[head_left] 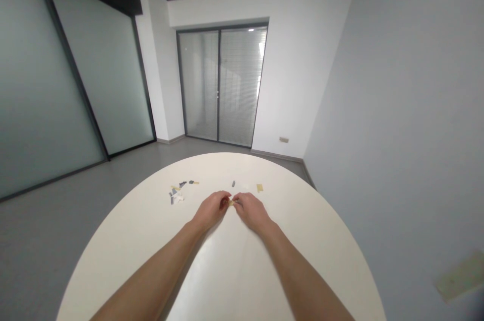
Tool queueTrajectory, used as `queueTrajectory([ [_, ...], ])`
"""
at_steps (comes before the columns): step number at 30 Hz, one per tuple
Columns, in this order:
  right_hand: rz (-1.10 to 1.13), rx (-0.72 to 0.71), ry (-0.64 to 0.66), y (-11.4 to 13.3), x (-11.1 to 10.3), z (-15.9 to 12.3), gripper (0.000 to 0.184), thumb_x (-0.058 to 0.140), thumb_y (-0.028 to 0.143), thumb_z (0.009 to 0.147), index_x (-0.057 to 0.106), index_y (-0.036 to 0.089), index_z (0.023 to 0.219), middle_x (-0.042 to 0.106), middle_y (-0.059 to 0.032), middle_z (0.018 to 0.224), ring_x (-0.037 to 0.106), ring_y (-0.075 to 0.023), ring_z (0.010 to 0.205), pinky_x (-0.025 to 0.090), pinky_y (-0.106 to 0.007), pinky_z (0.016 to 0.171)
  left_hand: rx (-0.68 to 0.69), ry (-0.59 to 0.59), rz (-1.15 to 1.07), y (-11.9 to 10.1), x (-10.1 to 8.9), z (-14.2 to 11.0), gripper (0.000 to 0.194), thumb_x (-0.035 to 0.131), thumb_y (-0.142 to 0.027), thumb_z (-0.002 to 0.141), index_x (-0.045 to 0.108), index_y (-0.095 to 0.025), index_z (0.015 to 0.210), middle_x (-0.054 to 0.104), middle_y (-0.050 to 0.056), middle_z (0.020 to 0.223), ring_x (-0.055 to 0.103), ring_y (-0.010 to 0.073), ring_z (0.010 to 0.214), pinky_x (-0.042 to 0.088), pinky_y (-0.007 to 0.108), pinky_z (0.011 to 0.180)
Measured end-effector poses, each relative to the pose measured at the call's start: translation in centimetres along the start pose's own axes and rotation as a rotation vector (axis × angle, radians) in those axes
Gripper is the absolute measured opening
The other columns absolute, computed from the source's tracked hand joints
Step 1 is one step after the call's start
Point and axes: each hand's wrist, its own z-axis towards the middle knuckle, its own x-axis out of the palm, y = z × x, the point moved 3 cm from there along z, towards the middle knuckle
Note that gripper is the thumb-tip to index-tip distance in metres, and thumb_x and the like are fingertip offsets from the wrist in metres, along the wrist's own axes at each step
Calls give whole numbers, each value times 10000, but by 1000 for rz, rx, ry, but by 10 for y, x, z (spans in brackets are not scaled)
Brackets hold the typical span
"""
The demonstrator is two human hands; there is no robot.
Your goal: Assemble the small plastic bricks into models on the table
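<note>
My left hand (212, 209) and my right hand (250, 210) meet fingertip to fingertip over the middle of a round white table (234, 270). Both pinch a tiny yellowish piece (231, 202) between them; its shape is too small to make out. A small tan piece (259, 188) lies just beyond my right hand. A small dark piece (233, 183) lies past my fingertips. A cluster of little grey, white and yellow pieces (177, 195) is scattered to the left of my left hand.
The table's far edge (227, 154) curves in front of a grey floor. Frosted glass walls (56, 99) stand to the left, a glass door with blinds (221, 84) straight ahead, a plain wall (397, 134) close on the right.
</note>
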Motion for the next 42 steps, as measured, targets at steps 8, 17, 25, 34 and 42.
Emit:
queueTrajectory([
  [8, -104, -121, 77, -1, -2, 13, 180, 534, 254, 910, 689, 218, 994, 692, -52, 984, 587, -196, 972, 421, -287, 835, 8, 10, -8, -6, -1, 1, 231, 519, -178, 866, 664, -209, 1044, 709, 49, 968, 634, 174, 861, 466, 271, 768],
  [17, 10, -61, -8, -8, -2, 3, 128, 537, 222, 917, 633, 210, 1000, 676, -38, 978, 590, -161, 944, 414, -251, 826, -71, 15, 114, -5, -6, -1, 222, 556, -250, 875, 659, -240, 1071, 707, 40, 932, 637, 186, 861, 449, 269, 731],
  [25, -106, -15, 59, 0, -8, 15, 143, 564, 250, 870, 667, 215, 963, 693, -45, 937, 606, -180, 907, 391, -260, 774, -46, 14, 141, -6, -6, -2, 198, 531, -225, 884, 679, -225, 1016, 698, 42, 915, 613, 185, 877, 429, 269, 728],
  [34, -51, -9, 38, 0, -8, 13, 172, 558, 284, 885, 689, 214, 972, 703, -52, 962, 602, -190, 957, 404, -275, 846, -47, 9, 122, -11, -11, -3, 171, 541, -236, 882, 699, -237, 949, 702, 40, 909, 593, 204, 888, 422, 288, 737],
  [42, 24, -62, 13, -7, -3, 7, 184, 526, 204, 903, 681, 213, 1001, 696, -45, 970, 588, -180, 958, 406, -268, 847, -51, -8, 162, -12, -13, -3, 170, 542, -245, 895, 707, -237, 937, 698, 45, 892, 589, 194, 863, 407, 271, 717],
])
